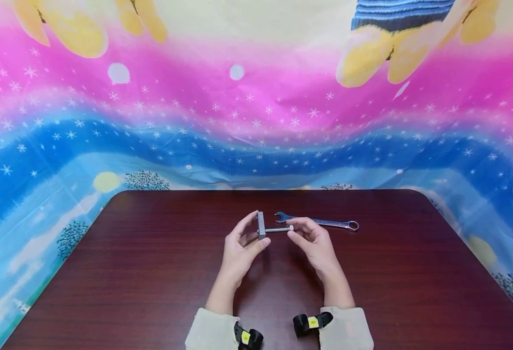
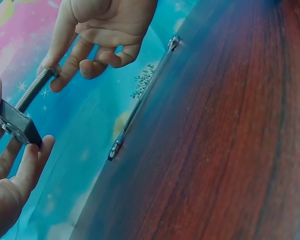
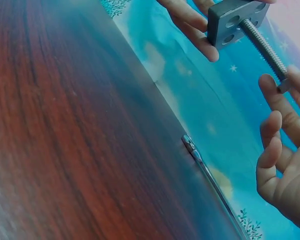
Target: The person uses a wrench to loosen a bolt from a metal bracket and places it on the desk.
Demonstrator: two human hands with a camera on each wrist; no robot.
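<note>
A grey metal block [image 1: 261, 225] with several round holes in its face is held up off the table by my left hand [image 1: 240, 250], thumb on one edge and fingers on the opposite one. From the block's face a long threaded bolt [image 3: 264, 49] sticks out toward the right. My right hand [image 1: 319, 247] pinches the bolt's outer end between thumb and forefinger, its other fingers loosely bent. That end is partly covered by the fingertips. Just behind the right hand, a combination wrench [image 1: 335, 224] lies on the table, part of its shaft hidden in the head view.
The dark reddish-brown wooden table [image 1: 129, 262] has rounded far corners. A patterned cloth backdrop [image 1: 256, 121] hangs right behind its far edge and along both sides. Black wrist straps [image 1: 249, 338] sit at both light sleeves [image 1: 346, 330].
</note>
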